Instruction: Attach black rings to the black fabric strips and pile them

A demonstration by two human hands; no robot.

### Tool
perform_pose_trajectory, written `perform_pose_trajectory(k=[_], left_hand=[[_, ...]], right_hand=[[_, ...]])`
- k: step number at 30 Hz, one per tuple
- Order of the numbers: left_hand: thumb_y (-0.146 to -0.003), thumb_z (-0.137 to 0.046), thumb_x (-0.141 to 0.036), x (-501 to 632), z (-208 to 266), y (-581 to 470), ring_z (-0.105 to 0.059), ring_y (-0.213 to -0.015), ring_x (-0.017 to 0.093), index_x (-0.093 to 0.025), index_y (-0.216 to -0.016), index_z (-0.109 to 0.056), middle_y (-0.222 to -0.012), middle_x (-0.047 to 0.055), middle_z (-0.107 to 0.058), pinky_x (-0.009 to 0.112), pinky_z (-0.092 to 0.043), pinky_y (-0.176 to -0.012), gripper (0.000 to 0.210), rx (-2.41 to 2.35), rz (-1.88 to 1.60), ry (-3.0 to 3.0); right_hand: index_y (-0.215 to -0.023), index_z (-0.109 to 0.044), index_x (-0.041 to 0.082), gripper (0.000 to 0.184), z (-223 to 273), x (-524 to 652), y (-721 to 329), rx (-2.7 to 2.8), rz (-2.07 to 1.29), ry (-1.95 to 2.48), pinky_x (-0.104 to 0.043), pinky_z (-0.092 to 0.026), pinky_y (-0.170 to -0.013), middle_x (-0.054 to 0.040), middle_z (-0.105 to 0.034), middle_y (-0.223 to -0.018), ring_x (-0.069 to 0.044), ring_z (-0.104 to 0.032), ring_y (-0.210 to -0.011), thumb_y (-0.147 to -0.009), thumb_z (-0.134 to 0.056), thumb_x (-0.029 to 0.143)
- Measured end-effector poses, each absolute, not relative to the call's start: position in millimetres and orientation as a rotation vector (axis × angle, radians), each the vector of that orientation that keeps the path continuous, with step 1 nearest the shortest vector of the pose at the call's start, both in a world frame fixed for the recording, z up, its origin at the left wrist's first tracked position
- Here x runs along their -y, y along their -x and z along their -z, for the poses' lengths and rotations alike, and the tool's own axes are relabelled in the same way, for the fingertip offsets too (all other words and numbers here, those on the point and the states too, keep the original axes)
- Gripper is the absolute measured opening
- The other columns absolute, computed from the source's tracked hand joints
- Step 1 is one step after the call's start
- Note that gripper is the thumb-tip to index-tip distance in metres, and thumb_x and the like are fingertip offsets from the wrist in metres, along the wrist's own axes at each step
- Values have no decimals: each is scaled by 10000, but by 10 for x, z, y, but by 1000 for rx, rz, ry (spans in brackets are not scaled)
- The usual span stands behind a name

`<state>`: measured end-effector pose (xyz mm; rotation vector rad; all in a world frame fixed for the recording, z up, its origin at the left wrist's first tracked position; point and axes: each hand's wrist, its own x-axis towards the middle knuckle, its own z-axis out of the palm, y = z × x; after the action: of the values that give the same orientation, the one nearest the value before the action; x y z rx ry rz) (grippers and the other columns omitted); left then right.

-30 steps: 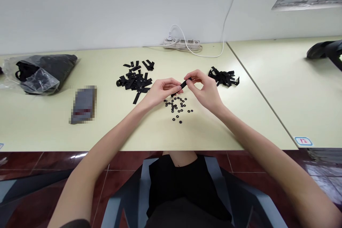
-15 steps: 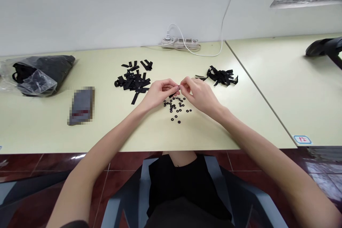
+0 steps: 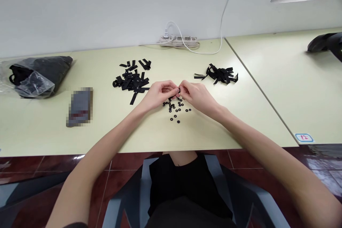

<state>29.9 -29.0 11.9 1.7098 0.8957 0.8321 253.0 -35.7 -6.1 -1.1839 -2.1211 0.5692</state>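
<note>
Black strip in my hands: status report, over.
Left hand pinching black strip. Right hand on it too. Small black rings scattered close by. Hands hide most of the strip.

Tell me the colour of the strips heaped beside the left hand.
Those heaped strips are black, seen best in the head view.

Strip pile (image 3: pixel 133 82) left on table (image 3: pixel 208 128), discs (image 3: pixel 173 106) centre, second pile (image 3: pixel 221 74) right, power strip (image 3: pixel 190 41) behind

Bright soft light, glare on floor (image 3: pixel 125 164), stretched edges
</note>
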Motion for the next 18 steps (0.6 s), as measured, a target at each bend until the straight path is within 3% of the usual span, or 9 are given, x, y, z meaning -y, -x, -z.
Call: perform_pose_trajectory(k=[11, 18], left_hand=[[-1032, -801, -427, 269, -110, -296, -758, -863, 171, -171, -1002, -799, -998, 113, -857, 355, -623, -910, 258, -886, -767, -1675], [-1030, -803, -434, 259, -88, -288, -741, -844, 168, -166, -995, -799, -996, 118, -853, 351, -618, -873, 271, -866, -754, -1674]], right_hand=[[-829, -584, 248, 202, -65, 381, -2518, 2028, -862, 1258, -334, -440, -723, -4, -763, -741, -166, -641, -687, -1011, -570, 161], [-771, -609, 243, 205, -78, 372, -2526, 1968, -990, 1236, -338, -432, -701, -7, -757, -711, -161, -625, -673, -964, -581, 181]])
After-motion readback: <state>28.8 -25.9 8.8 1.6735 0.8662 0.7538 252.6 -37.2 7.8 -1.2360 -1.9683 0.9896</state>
